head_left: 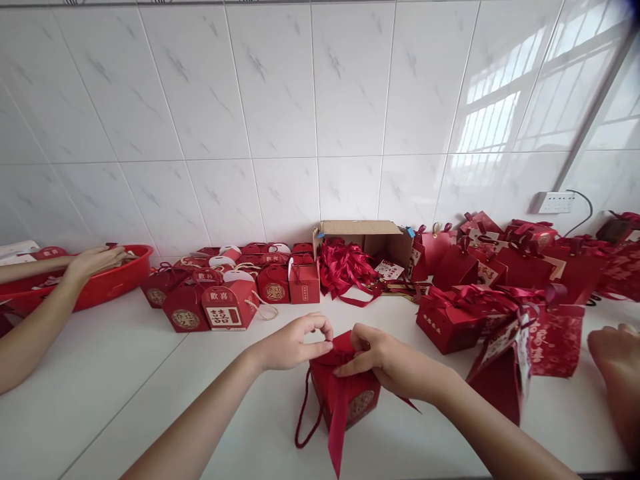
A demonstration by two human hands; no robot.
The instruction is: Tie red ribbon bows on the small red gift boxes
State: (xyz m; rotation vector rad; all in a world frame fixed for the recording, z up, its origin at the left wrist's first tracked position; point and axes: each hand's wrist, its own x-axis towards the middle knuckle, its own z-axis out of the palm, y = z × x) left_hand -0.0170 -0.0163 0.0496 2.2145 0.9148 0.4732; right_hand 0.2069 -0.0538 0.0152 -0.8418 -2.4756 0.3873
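A red gift box (367, 408) with a round gold emblem stands on the white table in front of me. A dark red cord handle (297, 427) hangs from its left side. Over its front trails a wine-red satin ribbon (339, 427), with another ribbon end poking out at the right. My right hand (387, 360) is closed on the ribbon at the box top, thumb and fingers pressed together. At the box's upper left edge, my left hand (295, 343) is curled in a pinch; what lies between its fingertips is too small to make out.
Finished-looking red boxes (227, 310) stand at the left back. A cardboard carton (393, 243) holds loose red ribbons (345, 267). More red boxes and bags (450, 320) crowd the right. Another person's hands (95, 263) are over a red basin (115, 283); another hand (615, 353) is at far right.
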